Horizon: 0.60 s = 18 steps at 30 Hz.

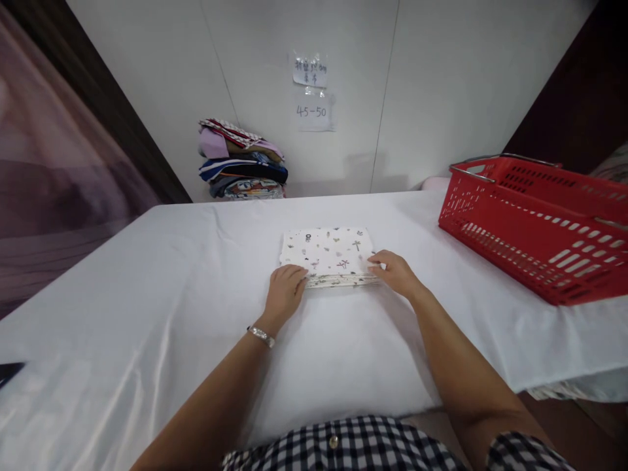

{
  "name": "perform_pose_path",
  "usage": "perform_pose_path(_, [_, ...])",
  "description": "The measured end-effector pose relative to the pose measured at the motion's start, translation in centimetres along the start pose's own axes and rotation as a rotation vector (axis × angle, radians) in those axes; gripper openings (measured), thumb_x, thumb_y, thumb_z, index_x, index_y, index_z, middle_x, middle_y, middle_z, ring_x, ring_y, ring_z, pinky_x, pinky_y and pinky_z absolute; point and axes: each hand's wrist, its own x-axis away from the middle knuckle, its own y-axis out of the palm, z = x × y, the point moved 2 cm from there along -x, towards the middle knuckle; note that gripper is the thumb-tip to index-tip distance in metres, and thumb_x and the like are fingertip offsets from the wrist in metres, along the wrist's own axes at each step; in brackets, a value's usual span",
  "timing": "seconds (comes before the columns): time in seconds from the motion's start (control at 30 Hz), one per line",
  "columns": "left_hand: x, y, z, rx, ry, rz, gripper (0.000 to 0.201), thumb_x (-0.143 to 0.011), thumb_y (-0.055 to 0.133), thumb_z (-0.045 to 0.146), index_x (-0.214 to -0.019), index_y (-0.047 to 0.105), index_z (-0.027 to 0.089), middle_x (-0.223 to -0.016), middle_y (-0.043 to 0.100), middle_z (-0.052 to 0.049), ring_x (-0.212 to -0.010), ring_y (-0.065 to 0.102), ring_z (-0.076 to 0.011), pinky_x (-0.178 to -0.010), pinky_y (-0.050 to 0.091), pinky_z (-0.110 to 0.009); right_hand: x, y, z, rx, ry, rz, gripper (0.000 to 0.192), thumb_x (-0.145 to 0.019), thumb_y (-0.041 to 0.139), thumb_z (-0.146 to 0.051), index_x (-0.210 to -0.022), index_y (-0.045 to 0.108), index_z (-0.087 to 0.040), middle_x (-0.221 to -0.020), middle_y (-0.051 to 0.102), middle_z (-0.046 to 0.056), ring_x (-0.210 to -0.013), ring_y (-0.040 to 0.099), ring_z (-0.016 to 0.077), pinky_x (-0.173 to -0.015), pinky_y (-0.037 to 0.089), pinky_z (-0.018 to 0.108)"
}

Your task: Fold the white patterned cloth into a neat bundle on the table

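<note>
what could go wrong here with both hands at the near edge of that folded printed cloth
1. The left hand and right hand grip only the near edge of the folded white printed cloth; lifting from there may let the far layers sag and unfold.
2. The white tablecloth already shows wrinkles; sliding the cloth may bunch it further.
3. The red plastic basket sits near the right elbow's path and could get nudged.
</note>
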Motion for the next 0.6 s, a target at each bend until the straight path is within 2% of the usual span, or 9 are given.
perform_pose_path(0.1, [-0.9, 0.8, 0.8, 0.037, -0.007, -0.050, 0.023, -0.090, 0.044, 0.024, -0.102, 0.064, 0.023, -0.105, 0.066, -0.004, -0.102, 0.055, -0.0208, -0.093, 0.039, -0.042, 0.2, 0.7, -1.0, 0.114, -0.015, -0.106, 0.017, -0.080, 0.056, -0.025, -0.092, 0.068, -0.024, -0.097, 0.065, 0.003, -0.097, 0.056, 0.0195, -0.080, 0.044, 0.031])
perform_pose_path(0.2, [-1.2, 1.4, 0.7, 0.049, -0.028, -0.095, 0.023, -0.089, 0.045, 0.025, -0.100, 0.065, 0.024, -0.104, 0.067, -0.004, -0.099, 0.056, -0.0213, -0.089, 0.042, -0.041, 0.3, 1.3, -1.2, 0.218, -0.012, -0.164, 0.019, -0.082, 0.054, -0.022, -0.095, 0.068, -0.025, -0.101, 0.065, 0.003, -0.100, 0.054, 0.0201, -0.081, 0.044, 0.032])
perform_pose_path(0.4, [-1.3, 1.6, -0.1, 0.046, -0.004, -0.148, 0.022, -0.088, 0.049, 0.028, -0.101, 0.065, 0.023, -0.103, 0.066, -0.005, -0.096, 0.056, -0.0206, -0.084, 0.044, -0.037, 0.3, 1.7, -1.0, 0.317, -0.043, -0.195, 0.022, -0.088, 0.050, -0.023, -0.099, 0.068, -0.025, -0.105, 0.064, 0.004, -0.103, 0.052, 0.0194, -0.079, 0.043, 0.029])
perform_pose_path(0.6, [-1.3, 1.6, 0.1, 0.008, 0.023, -0.141, 0.023, -0.091, 0.042, 0.026, -0.094, 0.065, 0.022, -0.094, 0.065, -0.005, -0.090, 0.055, -0.0206, -0.079, 0.043, -0.037, 0.1, 1.9, -1.5, 0.415, -0.091, -0.184, 0.025, -0.091, 0.042, -0.021, -0.092, 0.067, -0.020, -0.096, 0.064, 0.007, -0.093, 0.053, 0.0205, -0.076, 0.040, 0.030])
